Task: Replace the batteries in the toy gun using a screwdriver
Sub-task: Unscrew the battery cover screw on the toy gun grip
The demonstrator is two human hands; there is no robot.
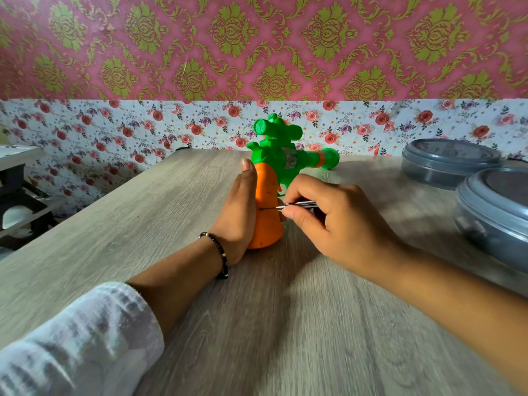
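On a grey wood-grain tabletop (143, 224) against floral and pink damask wallpaper stands 1 toy gun (268, 195), orange grip down. Left hand (237, 212) grips the grip; right hand (328, 221) pinches 1 screwdriver (297, 205), tip touching the grip. 2 grey lidded containers (451, 164) sit right.

Home room, floral wallpaper (85, 130), wooden table (257, 324), lidded containers (448, 164)

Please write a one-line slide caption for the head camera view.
Left hand steadies the toy gun while the right hand applies a screwdriver to its orange grip.
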